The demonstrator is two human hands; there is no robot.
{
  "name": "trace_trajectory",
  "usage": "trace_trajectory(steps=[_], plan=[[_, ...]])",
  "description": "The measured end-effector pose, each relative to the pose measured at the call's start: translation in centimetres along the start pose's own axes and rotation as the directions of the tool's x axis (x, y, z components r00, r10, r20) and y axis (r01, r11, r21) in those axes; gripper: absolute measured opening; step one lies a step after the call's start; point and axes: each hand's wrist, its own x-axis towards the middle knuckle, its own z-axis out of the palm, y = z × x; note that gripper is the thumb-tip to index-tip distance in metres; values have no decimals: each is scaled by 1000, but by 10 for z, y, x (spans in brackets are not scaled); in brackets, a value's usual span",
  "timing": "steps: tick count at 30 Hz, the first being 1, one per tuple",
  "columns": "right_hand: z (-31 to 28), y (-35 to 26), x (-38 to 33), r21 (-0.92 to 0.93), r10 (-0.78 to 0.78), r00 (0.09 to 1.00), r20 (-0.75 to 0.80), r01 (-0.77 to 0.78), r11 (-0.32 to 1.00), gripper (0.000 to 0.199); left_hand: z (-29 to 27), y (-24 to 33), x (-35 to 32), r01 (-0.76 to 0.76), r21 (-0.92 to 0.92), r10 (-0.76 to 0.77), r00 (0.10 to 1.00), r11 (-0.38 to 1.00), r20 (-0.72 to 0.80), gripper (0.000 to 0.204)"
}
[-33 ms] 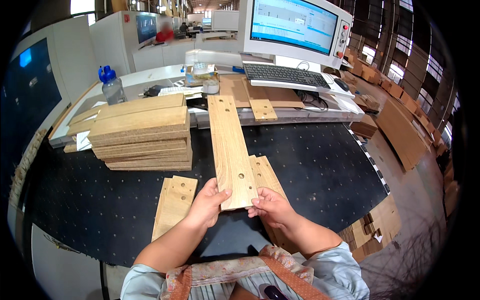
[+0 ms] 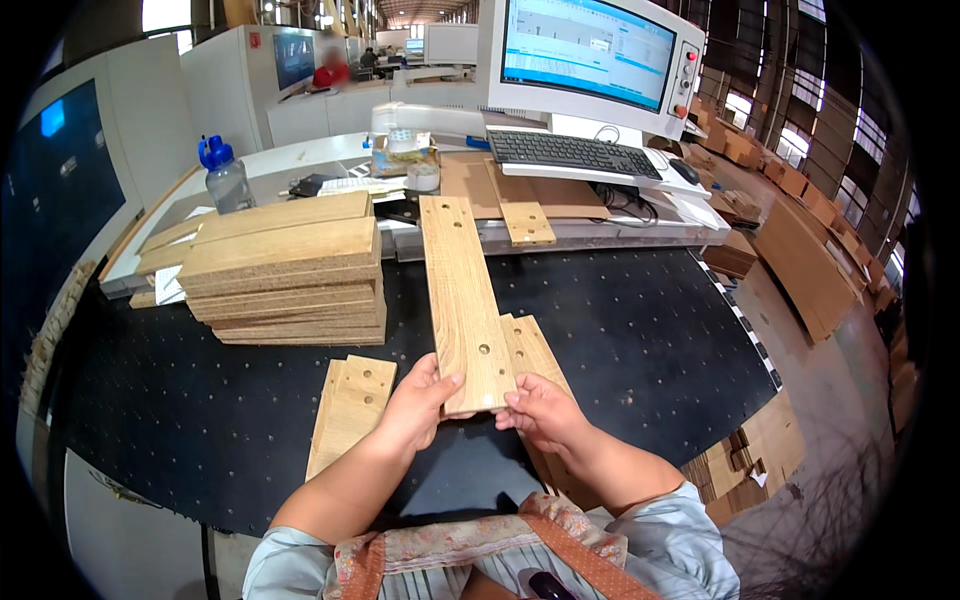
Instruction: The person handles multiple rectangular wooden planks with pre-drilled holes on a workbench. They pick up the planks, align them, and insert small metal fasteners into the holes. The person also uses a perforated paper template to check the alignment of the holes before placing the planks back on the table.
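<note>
A long, narrow plank of light oak-grain board with drilled holes [image 2: 462, 300] lies lengthwise on the dark perforated work surface [image 2: 640, 320], and everything else sits around it. Its near end is held from both sides: the left hand [image 2: 418, 405] is closed on the near left corner, thumb laid across the top face close to a hole, while the right hand [image 2: 538, 412] pinches the near right corner with curled fingers. The far end of the plank reaches the raised pale ledge at the back of the surface. Just right of the plank, partly beneath its edge, lies a shorter wood-grain strip [image 2: 530, 350], touching it. Left of the plank's near end, a short wood-grain panel with two holes [image 2: 350, 405] lies flat, just beside the left hand. Farther left of the plank stands a stack of thick chipboard panels with wood-grain faces [image 2: 285, 270]. Beyond the plank's far end, a small drilled wood-grain piece [image 2: 520, 205] rests on the ledge, with a black keyboard [image 2: 570, 152] and a large grey-framed monitor [image 2: 590, 55] behind it. Far left of the plank's far end stands a clear plastic bottle with a blue cap [image 2: 225, 175]. To the right of the plank, off the surface, brown boards lie piled on the floor [image 2: 810, 260].
</note>
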Motion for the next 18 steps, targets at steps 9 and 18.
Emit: trace_trajectory(steps=[9,18], plan=[[-71,-37,180,-192,-167,953,-253,120,974,9,-98,15,-47,-5,295,73,973,955,-218,52],[-88,-43,273,125,-296,804,-516,412,902,14,-157,3,-214,150,597,326,722,788,-611,49]])
